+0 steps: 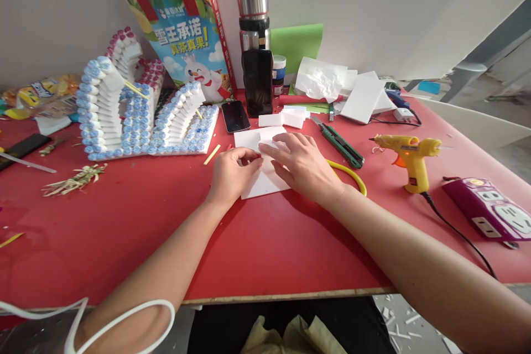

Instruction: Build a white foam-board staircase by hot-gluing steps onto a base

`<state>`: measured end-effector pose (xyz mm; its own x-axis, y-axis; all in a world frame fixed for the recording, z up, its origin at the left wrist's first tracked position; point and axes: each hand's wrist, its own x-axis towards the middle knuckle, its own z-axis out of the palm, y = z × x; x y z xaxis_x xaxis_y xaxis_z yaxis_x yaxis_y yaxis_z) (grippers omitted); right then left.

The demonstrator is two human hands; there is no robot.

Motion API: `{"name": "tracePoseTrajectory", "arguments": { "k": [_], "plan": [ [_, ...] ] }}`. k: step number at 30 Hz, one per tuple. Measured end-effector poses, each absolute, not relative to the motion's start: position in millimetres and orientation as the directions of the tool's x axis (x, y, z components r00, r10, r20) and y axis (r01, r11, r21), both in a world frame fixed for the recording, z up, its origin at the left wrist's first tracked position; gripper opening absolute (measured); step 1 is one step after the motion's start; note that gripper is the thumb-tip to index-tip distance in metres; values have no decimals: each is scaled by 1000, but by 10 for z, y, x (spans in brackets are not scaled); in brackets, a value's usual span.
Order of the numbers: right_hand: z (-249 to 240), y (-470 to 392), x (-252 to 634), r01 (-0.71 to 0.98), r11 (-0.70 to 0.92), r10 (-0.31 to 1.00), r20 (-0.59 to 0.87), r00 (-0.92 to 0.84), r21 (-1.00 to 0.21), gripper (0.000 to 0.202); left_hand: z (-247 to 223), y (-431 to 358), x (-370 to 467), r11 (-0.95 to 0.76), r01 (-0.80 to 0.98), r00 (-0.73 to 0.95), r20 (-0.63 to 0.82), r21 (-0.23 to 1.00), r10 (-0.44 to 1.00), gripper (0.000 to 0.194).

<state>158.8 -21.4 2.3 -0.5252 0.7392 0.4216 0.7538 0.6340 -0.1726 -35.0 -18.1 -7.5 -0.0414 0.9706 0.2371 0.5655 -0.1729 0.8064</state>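
My left hand (234,174) is closed, thumb and fingertips pinched together over the white board (262,187). A speck of red shows at its fingertips, too small to name. My right hand (301,163) lies with fingers stretched out across the same board, close to the left fingertips. Under its index finger is the edge of a smaller white piece (269,131), partly hidden. Behind the hands lie cut white strips (270,120). A green utility knife (341,144) with its blade out rests just past my right hand, and a yellow tube (354,176) curves beside the wrist.
A yellow hot glue gun (409,155) stands at right, its cord near a purple power strip (489,207). Blue-and-white rolled models (141,121) stand at left. A phone (235,116), another upright phone (257,83), a steel flask (253,5) and a printed bag (186,38) are behind.
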Motion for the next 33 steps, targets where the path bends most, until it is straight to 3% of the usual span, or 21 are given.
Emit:
{"name": "tracePoseTrajectory", "arguments": {
  "k": [15,25,33],
  "plan": [
    [2,-181,1565,746,645,732,411,-543,-164,43,-138,-169,-360,-129,435,-59,171,891,984,14],
    [10,-191,1568,738,649,732,413,-542,-182,45,-87,-150,-490,-153,482,34,156,863,987,19],
    [36,-212,1572,734,653,732,405,-548,-187,40,-115,-115,-498,-280,528,112,261,802,959,13]
  ]
}}
